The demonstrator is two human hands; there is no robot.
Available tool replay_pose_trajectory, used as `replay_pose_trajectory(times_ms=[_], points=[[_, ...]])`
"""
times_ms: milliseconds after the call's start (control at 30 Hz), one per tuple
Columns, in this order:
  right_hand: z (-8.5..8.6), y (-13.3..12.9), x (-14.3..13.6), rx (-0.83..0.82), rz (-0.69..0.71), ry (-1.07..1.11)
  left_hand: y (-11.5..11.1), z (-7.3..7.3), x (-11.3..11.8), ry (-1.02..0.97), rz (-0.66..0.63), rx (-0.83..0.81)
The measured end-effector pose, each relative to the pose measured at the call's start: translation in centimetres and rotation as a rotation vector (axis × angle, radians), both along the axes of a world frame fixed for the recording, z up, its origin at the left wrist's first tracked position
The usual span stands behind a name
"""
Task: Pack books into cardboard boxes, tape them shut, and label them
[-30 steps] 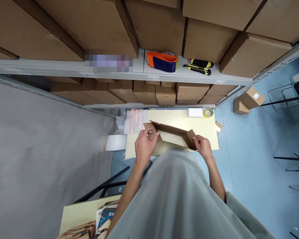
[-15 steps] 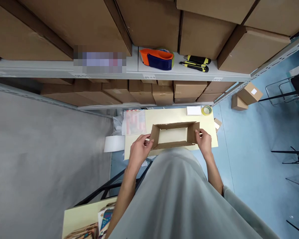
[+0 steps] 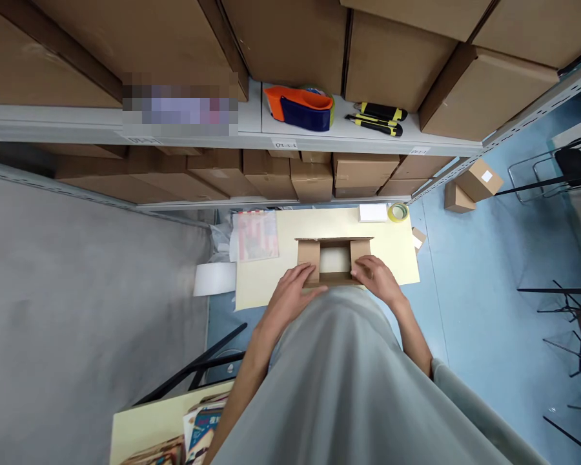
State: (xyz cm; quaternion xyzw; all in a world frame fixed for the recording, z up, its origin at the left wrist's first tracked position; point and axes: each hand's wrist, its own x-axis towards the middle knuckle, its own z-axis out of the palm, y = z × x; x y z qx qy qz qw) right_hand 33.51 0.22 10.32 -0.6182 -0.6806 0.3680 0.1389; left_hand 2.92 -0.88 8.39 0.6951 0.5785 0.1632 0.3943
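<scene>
A small cardboard box point(image 3: 336, 278) sits on the pale yellow table, its two end flaps turned inward and a pale surface showing through the middle. On the left flap point(image 3: 308, 253) rest the outstretched fingers of my left hand point(image 3: 290, 294), the thumb apart along the box's near side. My right hand point(image 3: 378, 279) has bent fingers and thumb closed at the near inner edge of the right flap point(image 3: 360, 248). The long far flap stands out behind; my clothing hides part of the near side.
On the table point(image 3: 314, 223) are a tape roll point(image 3: 397, 212), a white box point(image 3: 372, 213) and a plastic-wrapped packet point(image 3: 256, 236). Overhead, a shelf point(image 3: 252, 139) holds cartons, utility knives point(image 3: 375, 123) and an orange-and-blue tape dispenser point(image 3: 300, 108). Books point(image 3: 206, 429) lie lower left.
Both end flaps have turned inward, narrowing the opening. My hands have moved closer together; the left one has gone from pinching the flap to lying on it with fingers stretched.
</scene>
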Motion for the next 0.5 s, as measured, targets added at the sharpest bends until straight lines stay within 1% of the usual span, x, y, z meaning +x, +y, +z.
replay_pose_trajectory(times_ms=[67, 133, 167, 200, 267, 367, 433, 500], points=[[0.1, -0.4, 1.2, -0.056, 0.085, 0.048, -0.2, -0.4, -0.7, -0.01, -0.027, -0.028], [0.2, -0.9, 2.3, -0.09, 0.139, 0.079, -0.2, -0.8, -1.3, -0.028, 0.004, -0.023], [0.1, -1.0, 2.8, -0.086, 0.138, 0.08, -0.2, -0.9, -1.5, -0.038, 0.038, -0.014], [0.1, -1.0, 3.1, -0.068, 0.113, 0.067, -0.1, -1.2, -1.7, -0.046, 0.08, -0.006], [-0.3, -0.9, 3.5, -0.023, 0.003, 0.011, 0.3, -1.7, -1.9, -0.047, 0.174, -0.009], [-1.3, 0.0, 3.4, 0.001, -0.146, -0.094, 1.2, -2.5, -1.7, 0.01, 0.303, -0.028], [-2.0, 0.9, 3.1, 0.006, -0.17, -0.132, 2.0, -2.9, -1.5, 0.042, 0.337, -0.026], [-2.5, 1.9, 2.6, 0.022, -0.153, -0.123, 2.7, -2.8, -1.3, 0.033, 0.312, -0.006]])
